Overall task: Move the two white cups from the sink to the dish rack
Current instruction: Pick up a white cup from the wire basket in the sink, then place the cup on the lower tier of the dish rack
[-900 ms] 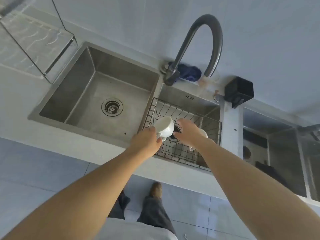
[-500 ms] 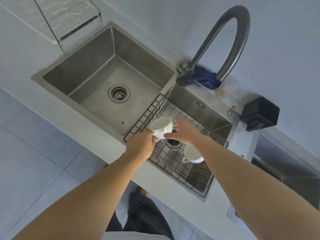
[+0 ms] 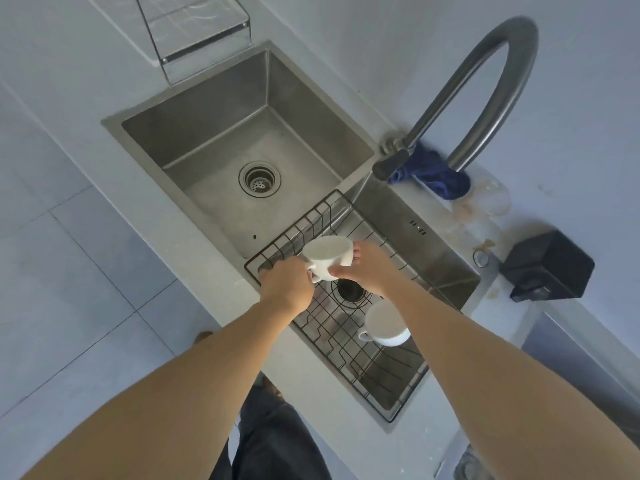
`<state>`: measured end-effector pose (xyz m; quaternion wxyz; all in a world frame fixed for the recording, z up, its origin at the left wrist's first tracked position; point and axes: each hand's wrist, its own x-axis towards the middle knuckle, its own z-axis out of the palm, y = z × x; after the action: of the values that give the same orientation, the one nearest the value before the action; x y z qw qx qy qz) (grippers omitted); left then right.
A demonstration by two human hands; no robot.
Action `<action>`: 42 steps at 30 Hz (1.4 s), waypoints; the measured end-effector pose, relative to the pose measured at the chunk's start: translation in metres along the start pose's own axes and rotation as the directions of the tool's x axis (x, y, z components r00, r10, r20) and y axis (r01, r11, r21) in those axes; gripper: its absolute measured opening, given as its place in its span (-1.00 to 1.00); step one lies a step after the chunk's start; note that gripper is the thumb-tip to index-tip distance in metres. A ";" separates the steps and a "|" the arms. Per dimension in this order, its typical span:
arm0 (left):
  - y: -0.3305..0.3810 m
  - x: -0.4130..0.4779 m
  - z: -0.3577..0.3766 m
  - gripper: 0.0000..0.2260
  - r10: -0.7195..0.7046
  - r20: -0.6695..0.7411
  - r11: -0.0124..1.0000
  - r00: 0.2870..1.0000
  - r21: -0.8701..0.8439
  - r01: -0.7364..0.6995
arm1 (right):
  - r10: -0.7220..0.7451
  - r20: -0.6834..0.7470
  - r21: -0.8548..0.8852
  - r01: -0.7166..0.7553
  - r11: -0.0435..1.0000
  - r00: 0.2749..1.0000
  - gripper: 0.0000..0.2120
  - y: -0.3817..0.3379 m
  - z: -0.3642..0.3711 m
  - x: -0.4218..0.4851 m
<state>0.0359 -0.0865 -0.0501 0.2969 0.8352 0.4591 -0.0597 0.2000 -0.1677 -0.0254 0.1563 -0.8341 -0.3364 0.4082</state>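
One white cup [image 3: 328, 255] is held upside down over the near left corner of the black wire dish rack [image 3: 349, 327], which sits in the right sink basin. My left hand [image 3: 285, 286] grips its handle side, and my right hand [image 3: 367, 270] holds the cup's other side with thumb and fingers. A second white cup [image 3: 383, 326] rests upside down on the rack, its handle pointing left, partly hidden under my right forearm.
The large left sink basin [image 3: 221, 140] with its drain stands to the left. A curved grey faucet [image 3: 485, 91] arches over the divider, with a blue cloth [image 3: 433, 173] at its base. A black box [image 3: 549, 266] sits on the counter at right. A glass shelf [image 3: 197, 32] is upper left.
The view has shifted, so the sinks now sit more to the right. Both hands keep hold of the first cup over the rack's left part. The second cup stays on the rack.
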 end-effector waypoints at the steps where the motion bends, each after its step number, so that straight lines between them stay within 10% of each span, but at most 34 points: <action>1: 0.002 -0.001 -0.002 -0.89 -0.003 -0.009 1.000 1.000 -0.008 0.003 | -0.007 -0.005 0.010 0.007 1.000 1.000 -0.38 -0.001 -0.001 -0.002; 16: -0.027 -0.024 -0.135 -0.78 0.040 -0.164 0.972 0.986 -0.221 -0.076 | -0.213 -0.140 -0.062 0.206 0.977 0.967 -0.49 -0.138 -0.035 -0.036; 42: -0.352 0.133 -0.482 -0.77 0.004 -0.344 0.966 0.939 -0.240 -0.092 | -0.339 -0.282 0.023 0.359 0.933 0.898 -0.38 -0.586 0.097 0.132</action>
<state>-0.2535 0.4177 0.1390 0.3182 0.7994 0.4865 0.1519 -0.0726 0.3471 0.1522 0.3027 -0.8022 -0.4402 0.2667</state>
